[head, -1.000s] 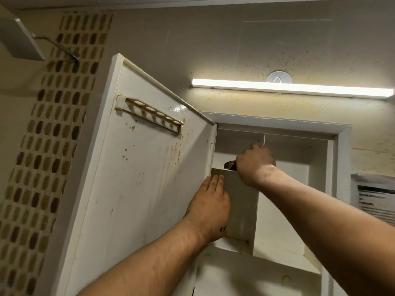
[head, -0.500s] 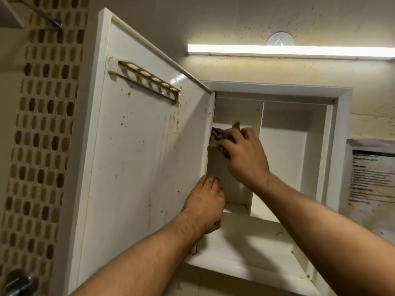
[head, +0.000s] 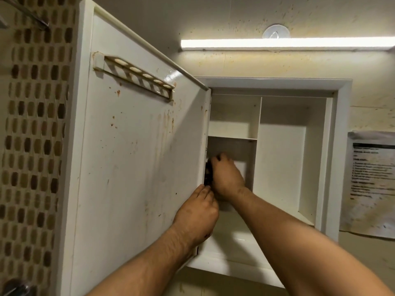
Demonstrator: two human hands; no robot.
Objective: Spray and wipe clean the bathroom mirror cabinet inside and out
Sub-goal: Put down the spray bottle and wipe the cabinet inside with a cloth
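Observation:
The white mirror cabinet [head: 337, 129] hangs open on the wall, its shelves bare. Its door [head: 136, 159] swings out to the left, the inner face spotted with brown stains and carrying a slotted rack [head: 136, 79] near the top. My left hand [head: 197, 214] rests on the door's hinge-side edge, fingers straight and pointing up. My right hand [head: 226, 175] grips a dark cloth [head: 207, 171] and presses it against the cabinet's left inner wall by the hinge, under the small shelf. Most of the cloth is hidden behind the door edge and my fingers.
A lit tube lamp [head: 286, 43] runs along the stained wall above the cabinet, with a white round hook [head: 275, 32] over it. A printed paper notice [head: 372, 184] hangs at the right. Brown mosaic tiles [head: 34, 129] cover the wall at the left.
My right hand with the cloth has moved down the cabinet's left inner side, from the upper compartment to below the small shelf. My left hand stays on the door edge. The view has shifted.

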